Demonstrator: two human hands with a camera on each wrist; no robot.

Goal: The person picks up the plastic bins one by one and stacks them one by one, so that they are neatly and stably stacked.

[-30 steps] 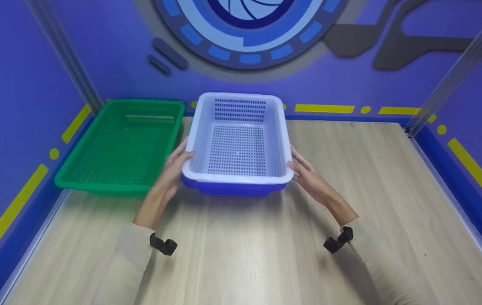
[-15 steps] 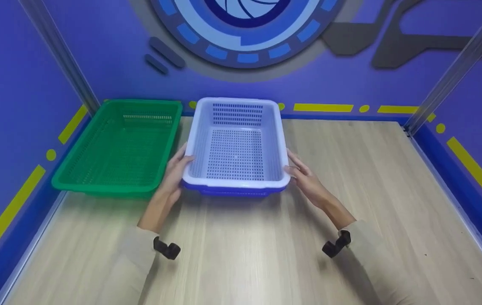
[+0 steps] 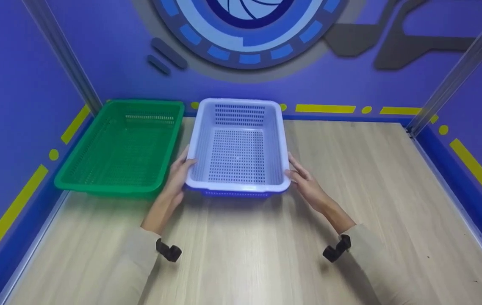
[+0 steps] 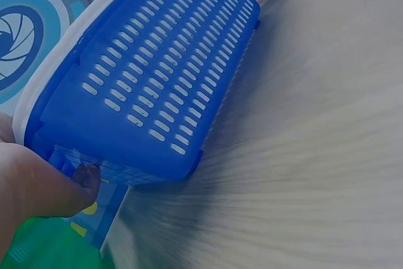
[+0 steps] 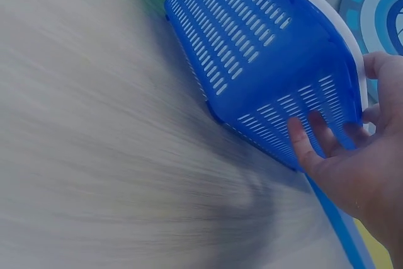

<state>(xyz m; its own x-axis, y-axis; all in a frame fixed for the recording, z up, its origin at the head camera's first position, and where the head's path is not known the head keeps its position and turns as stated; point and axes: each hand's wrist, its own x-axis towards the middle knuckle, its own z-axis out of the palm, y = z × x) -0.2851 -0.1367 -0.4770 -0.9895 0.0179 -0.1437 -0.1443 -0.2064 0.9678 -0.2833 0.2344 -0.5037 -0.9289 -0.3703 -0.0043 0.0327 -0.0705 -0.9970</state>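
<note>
Wooden tabletop (image 3: 351,178) bore the blue-and-white perforated basket (image 3: 237,148). I had my left hand (image 3: 176,180) and right hand (image 3: 306,183) grasping its near corners, steadying it beside the green tray (image 3: 122,146).

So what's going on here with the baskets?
A person holds a blue and white basket by its two short sides, left hand on one, right hand on the other, low over a wooden table. A green basket sits beside it on the left. Both baskets look empty.
</note>
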